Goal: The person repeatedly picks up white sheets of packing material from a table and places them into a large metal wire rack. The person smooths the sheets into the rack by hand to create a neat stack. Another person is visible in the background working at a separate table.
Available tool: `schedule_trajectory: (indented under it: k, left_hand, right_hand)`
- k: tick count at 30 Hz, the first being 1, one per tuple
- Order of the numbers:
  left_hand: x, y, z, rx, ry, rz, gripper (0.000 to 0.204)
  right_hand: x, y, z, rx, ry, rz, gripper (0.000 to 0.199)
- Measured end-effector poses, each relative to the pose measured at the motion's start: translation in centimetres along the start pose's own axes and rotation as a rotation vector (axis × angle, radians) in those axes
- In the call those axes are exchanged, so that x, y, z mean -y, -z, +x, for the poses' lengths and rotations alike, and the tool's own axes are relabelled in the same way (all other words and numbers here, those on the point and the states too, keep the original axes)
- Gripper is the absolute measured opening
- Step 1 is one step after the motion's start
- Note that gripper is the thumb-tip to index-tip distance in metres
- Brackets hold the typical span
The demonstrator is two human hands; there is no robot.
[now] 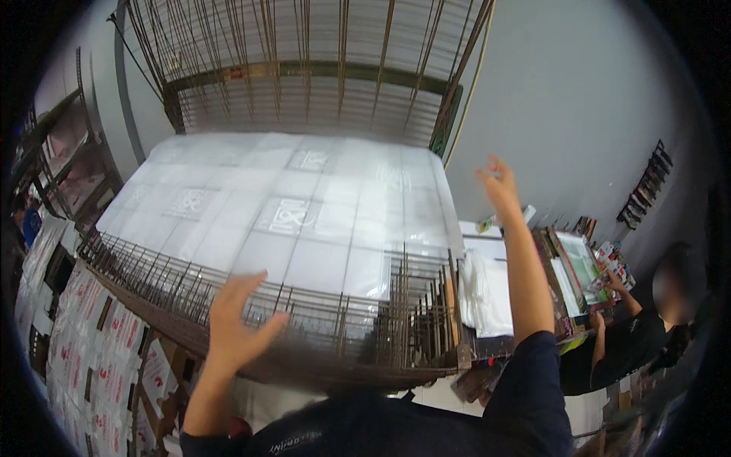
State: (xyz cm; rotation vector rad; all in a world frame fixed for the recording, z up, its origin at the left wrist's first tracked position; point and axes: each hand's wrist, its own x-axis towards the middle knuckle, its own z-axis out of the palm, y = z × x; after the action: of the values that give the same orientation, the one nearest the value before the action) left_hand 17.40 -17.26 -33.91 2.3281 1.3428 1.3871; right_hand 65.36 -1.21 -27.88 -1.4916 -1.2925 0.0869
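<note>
Head camera looks down over my two raised arms at a big translucent plastic sheet [289, 213] lying flat across a rusty wire drying rack [358, 335]. My left hand [236, 320] is at about seven o'clock, fingers spread and empty, hovering just over the sheet's near edge where it meets the rack's upright wires; I cannot tell whether my fingertips touch the plastic. My right hand [499, 183] is up at about two o'clock, open and holding nothing, just off the sheet's far right corner and in front of the grey wall [579, 114]. The sheet carries a grid of pale rectangular panels, and a few of them bear faint white square printed marks [285, 215], one near the middle, others toward eleven and twelve o'clock. At twelve o'clock, more wire racks [304, 68] rise behind the sheet. At eight o'clock, lower down, rows of small white packages with red printing [99, 358] lie spread out side by side. At four o'clock, a loose heap of clear plastic bags [483, 293] sits just beside the rack, and past it a table with green-and-white printed sheets [582, 266] where another person in a black shirt [632, 343] is working.
</note>
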Motion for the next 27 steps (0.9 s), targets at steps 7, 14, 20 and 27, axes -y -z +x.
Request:
schedule_trajectory:
  k: [7, 14, 20, 27]
  left_hand:
    - [0.6, -2.1, -1.5, -0.090, -0.111, 0.161, 0.055]
    - [1.3, -1.6, -1.8, -0.112, -0.127, 0.151, 0.055]
    - [1.4, -1.6, -2.1, -0.100, -0.106, 0.153, 0.058]
    - [1.1, -1.8, -1.8, -0.156, -0.158, 0.147, 0.060]
  right_hand:
    - [17.2, 4.7, 14.9, -0.148, 0.265, -0.056, 0.071]
    - [20.7, 1.1, 19.9, -0.039, 0.087, 0.224, 0.083]
    - [20.6, -1.8, 21.7, -0.040, 0.071, 0.417, 0.060]
    - [14.6, -0.3, 23.9, -0.428, 0.437, 0.321, 0.037]
